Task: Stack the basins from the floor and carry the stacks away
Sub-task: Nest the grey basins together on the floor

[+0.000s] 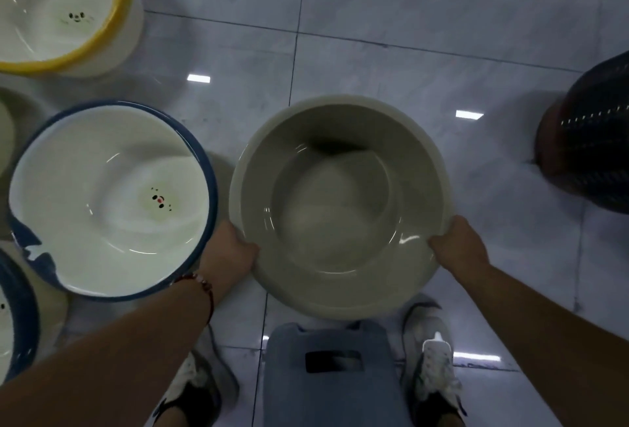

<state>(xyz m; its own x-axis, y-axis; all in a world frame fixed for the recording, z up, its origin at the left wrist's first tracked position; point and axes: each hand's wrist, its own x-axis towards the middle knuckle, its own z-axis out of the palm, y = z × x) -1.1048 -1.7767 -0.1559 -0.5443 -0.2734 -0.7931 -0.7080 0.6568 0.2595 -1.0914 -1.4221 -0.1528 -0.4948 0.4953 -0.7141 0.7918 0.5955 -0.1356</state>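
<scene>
A plain grey-beige basin is in front of me above the tiled floor, and both hands hold it. My left hand grips its left rim and my right hand grips its right rim. To its left a white basin with a blue rim and a small face print sits on the floor. A white basin with a yellow rim stands at the far left. Parts of two more basins show at the left edge: another blue-rimmed one and a pale one.
A grey plastic stool stands between my feet, just below the held basin. Another person in dark clothing crouches at the right edge. Glossy grey floor tiles stretch ahead.
</scene>
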